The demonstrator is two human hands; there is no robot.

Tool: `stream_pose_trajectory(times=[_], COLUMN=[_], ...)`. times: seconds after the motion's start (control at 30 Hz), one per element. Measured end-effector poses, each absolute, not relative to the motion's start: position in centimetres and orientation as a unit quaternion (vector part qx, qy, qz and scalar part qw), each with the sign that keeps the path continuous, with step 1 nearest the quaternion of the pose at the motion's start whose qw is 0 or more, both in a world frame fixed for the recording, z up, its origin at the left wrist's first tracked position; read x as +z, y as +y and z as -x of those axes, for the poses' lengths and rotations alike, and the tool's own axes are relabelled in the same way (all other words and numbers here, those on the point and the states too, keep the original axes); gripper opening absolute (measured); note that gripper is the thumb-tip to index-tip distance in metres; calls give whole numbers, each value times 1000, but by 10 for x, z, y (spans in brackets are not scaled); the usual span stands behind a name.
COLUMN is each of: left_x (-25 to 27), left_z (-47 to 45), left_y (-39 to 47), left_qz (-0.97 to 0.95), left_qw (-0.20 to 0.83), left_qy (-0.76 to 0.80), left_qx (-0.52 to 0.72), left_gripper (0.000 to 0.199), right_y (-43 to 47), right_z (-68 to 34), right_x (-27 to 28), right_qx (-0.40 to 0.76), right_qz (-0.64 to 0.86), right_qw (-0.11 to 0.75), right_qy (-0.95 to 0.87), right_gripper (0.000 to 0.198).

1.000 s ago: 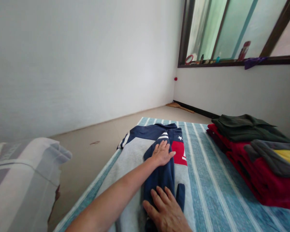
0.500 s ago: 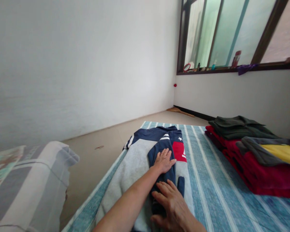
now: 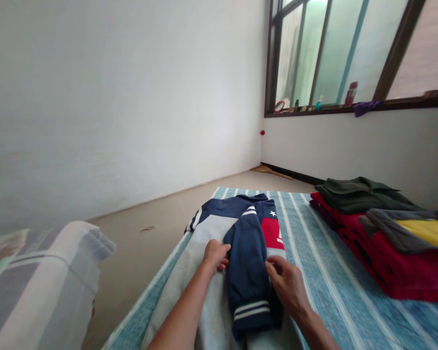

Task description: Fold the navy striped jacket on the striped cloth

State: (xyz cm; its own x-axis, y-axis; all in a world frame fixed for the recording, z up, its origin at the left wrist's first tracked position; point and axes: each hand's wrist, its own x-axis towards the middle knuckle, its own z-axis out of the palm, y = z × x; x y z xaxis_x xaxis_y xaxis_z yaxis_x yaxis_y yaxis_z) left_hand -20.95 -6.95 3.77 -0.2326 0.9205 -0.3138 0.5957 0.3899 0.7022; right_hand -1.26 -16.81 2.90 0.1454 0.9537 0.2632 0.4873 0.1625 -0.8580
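On the striped mat [image 3: 324,272], a sweatshirt [image 3: 208,238] lies flat, grey fleece body with a navy yoke at the far end and a red patch with a small white star next to it. One navy sleeve [image 3: 248,262] is folded lengthwise down the middle of it, thick soft knit, ending in a ribbed cuff with two white stripes close to the camera.

Left hand [image 3: 215,253] sits at the left edge of that sleeve, fingers curled in and pinching the fabric edge where navy meets grey. Right hand [image 3: 286,284] is at the right edge of the sleeve, fingertips bunched and gripping the cloth there too. So both hands are closed on the sleeve, one per side, with the sleeve lying between them.

Mat itself is a teal and white woven thing, slightly rough looking, spread on a plain beige floor [image 3: 156,228].

Off to the right on the mat there's a folded stack [image 3: 387,253]: deep red at the bottom, dark green on top at the back, grey and yellow piece nearer the front. Well apart from the hands.

Lower left corner shows a rounded grey-and-white striped cushion [image 3: 40,282], blurry. Window [image 3: 350,48] with frosted greenish glass up top right, small bottles on the sill.
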Motion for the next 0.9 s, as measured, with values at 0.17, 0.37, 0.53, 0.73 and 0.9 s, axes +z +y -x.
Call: stream_pose_trajectory(times=[0.17, 0.37, 0.53, 0.73, 0.9], left_x=[32, 28, 21, 20, 24], left_z=[207, 210, 212, 213, 211], left_y=[-71, -74, -75, -74, -76], left_qz=[-471, -459, -450, -455, -461], left_qw=[420, 464, 470, 473, 466], left_qy=[726, 692, 690, 690, 694], left_qx=[272, 308, 317, 305, 297], left_gripper=[34, 26, 24, 24, 27], right_y=[-126, -110, -112, -114, -117], right_z=[7, 19, 18, 15, 18], right_x=[40, 34, 33, 40, 45], right_qx=[234, 223, 217, 210, 189], right_qz=[688, 737, 751, 743, 739], right_qw=[319, 191, 122, 85, 65], right_qy=[-608, -608, -611, -630, -643], right_gripper=[30, 24, 28, 27, 27])
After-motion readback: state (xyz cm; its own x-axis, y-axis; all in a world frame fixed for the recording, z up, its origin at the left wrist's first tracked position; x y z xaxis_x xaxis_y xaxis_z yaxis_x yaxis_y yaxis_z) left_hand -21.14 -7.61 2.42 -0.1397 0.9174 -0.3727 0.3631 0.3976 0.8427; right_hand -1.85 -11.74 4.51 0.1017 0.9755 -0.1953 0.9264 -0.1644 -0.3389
